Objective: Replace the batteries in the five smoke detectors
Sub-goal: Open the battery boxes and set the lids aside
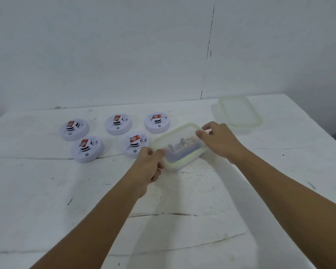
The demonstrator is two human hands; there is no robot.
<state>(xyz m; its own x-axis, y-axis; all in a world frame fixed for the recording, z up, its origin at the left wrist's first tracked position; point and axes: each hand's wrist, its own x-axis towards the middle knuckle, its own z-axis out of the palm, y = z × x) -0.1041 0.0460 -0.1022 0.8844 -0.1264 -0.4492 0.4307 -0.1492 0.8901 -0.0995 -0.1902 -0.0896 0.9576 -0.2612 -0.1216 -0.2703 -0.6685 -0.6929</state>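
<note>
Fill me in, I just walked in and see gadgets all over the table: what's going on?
A person is working at a white table. The left hand grips the near corner of a clear plastic box with batteries inside; the right hand reaches over its far rim. The box's lid lies off to the right. Five white smoke detectors sit untouched to the left.

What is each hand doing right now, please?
Left hand: its fingers grip the near corner of the clear box.
Right hand: its fingers hold the box's far rim.
</note>
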